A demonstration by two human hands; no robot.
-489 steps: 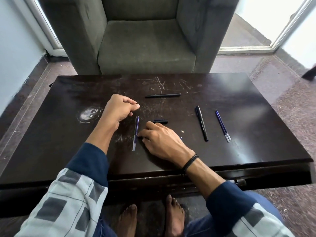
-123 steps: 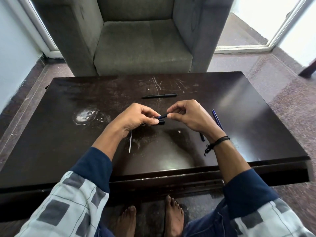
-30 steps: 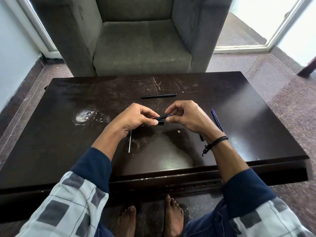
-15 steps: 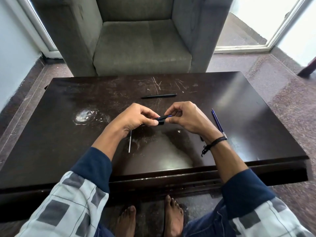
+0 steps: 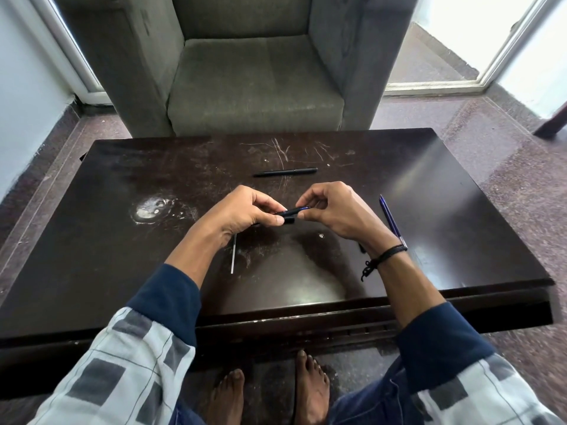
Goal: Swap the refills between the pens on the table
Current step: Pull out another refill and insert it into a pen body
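Above the middle of the dark table (image 5: 429, 210), my left hand (image 5: 242, 211) grips a black pen barrel (image 5: 287, 212). My right hand (image 5: 334, 210) pinches a blue piece (image 5: 302, 208) at the barrel's right end. A small black cap (image 5: 290, 221) lies on the table just below the barrel. A thin pale refill (image 5: 233, 254) lies near my left wrist. Further back lies a black pen (image 5: 285, 172). To the right of my right hand rests a blue pen (image 5: 391, 219). Another dark pen is mostly hidden under my right wrist.
A grey armchair (image 5: 254, 81) stands right behind the table. A whitish stain (image 5: 150, 208) marks the table's left part. My bare feet (image 5: 270, 394) show below the table's near edge. Glass doors stand at the back right.
Both hands have stayed together over the table's middle. The blue piece has slid slightly further into the black barrel between my fingers.
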